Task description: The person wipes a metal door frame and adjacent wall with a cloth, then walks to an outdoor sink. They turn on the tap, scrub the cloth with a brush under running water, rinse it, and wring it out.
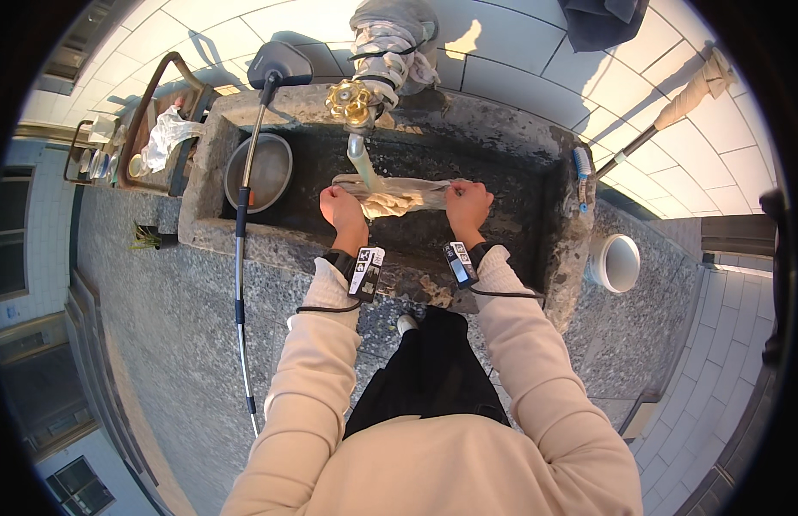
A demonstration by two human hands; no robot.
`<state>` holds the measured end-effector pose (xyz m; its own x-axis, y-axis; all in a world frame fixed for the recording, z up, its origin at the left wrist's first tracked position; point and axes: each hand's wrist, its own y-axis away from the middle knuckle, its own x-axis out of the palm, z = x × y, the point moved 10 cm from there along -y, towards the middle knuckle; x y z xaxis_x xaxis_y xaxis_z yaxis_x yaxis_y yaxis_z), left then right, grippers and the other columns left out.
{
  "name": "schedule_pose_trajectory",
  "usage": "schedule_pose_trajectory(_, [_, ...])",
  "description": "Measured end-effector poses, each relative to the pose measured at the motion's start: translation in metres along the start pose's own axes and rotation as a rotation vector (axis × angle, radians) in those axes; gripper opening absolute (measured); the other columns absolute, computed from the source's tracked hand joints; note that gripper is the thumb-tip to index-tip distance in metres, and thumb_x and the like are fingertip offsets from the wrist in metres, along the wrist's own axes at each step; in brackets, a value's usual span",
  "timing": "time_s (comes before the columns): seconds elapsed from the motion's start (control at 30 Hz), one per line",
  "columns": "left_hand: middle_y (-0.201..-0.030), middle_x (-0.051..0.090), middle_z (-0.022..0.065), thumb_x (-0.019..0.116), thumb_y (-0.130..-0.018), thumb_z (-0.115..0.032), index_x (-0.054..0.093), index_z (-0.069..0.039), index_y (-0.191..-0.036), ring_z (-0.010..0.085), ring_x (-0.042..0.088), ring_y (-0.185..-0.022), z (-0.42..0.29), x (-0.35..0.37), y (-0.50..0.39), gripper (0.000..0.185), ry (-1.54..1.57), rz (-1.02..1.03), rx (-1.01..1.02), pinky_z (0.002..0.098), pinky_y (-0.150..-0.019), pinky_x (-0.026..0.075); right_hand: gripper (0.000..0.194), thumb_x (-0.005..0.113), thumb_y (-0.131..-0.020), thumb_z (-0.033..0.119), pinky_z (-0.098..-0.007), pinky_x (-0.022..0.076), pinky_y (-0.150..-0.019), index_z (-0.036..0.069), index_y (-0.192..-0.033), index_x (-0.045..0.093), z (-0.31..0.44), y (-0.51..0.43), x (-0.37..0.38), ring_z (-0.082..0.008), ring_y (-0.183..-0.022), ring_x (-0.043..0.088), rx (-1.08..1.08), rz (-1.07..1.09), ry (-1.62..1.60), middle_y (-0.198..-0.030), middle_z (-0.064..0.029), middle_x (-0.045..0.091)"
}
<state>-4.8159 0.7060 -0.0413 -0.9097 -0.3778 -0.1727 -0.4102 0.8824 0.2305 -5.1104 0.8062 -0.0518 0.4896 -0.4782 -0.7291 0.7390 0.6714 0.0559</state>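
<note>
A beige wet cloth (pixel 399 197) stretches between my two hands over the stone sink (pixel 270 253). My left hand (pixel 342 209) pinches its left end, and my right hand (pixel 468 205) grips the right end. Above the cloth's middle is the tap spout (pixel 357 149), with a pale hose (pixel 368 173) on it whose lower end meets the cloth. The tap has a gold-coloured round handle (pixel 349 102), and wrapped fabric (pixel 381 48) covers the pipe behind it. Drops show around the hose and below the cloth.
A metal basin (pixel 276 174) sits at the sink's left end. A long-handled mop (pixel 242 219) leans across that side. On the right rim lies a scrubbing brush (pixel 582 169). A white bucket (pixel 616 263) stands right of the sink; a rusty-framed cart (pixel 140 122) is at left.
</note>
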Motion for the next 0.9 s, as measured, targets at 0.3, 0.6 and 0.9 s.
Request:
schedule_pose_trajectory(0.3, [-0.089, 0.053, 0.0058, 0.036, -0.091, -0.016, 0.048, -0.001, -0.092, 0.0146, 0.05, -0.077, 0.011, 0.006, 0.0, 0.02, 0.329, 0.132, -0.147, 0.0289, -0.07, 0.041, 0.016, 0.053, -0.082, 0.018, -0.0429, 0.0398, -0.083, 0.004, -0.088, 0.055, -0.063, -0.02, -0.008, -0.036, -0.097, 0.046, 0.117, -0.093, 0.027, -0.101, -0.0173, 0.051])
schedule_pose_trajectory(0.6, [-0.097, 0.056, 0.011, 0.034, -0.092, -0.009, 0.051, 0.003, -0.098, 0.0217, 0.055, -0.09, 0.027, 0.057, 0.023, 0.021, 0.536, 0.488, -0.371, 0.0349, -0.078, 0.045, 0.019, 0.05, -0.086, 0.018, -0.0417, 0.0448, -0.069, 0.002, -0.097, 0.047, -0.013, -0.003, 0.031, -0.0363, -0.079, 0.058, 0.016, 0.131, -0.464, -0.086, -0.019, 0.058])
schedule_pose_trajectory(0.9, [-0.104, 0.054, 0.0116, 0.029, -0.095, -0.013, 0.046, 0.0, -0.107, 0.0245, 0.054, -0.099, 0.034, 0.078, 0.053, 0.025, 0.64, 0.679, -0.628, 0.0386, -0.085, 0.045, 0.037, 0.052, -0.076, 0.005, -0.04, 0.0381, -0.088, 0.012, -0.112, 0.054, 0.067, 0.03, 0.084, -0.0314, -0.105, 0.05, -0.459, 0.496, -0.421, -0.111, -0.0118, 0.057])
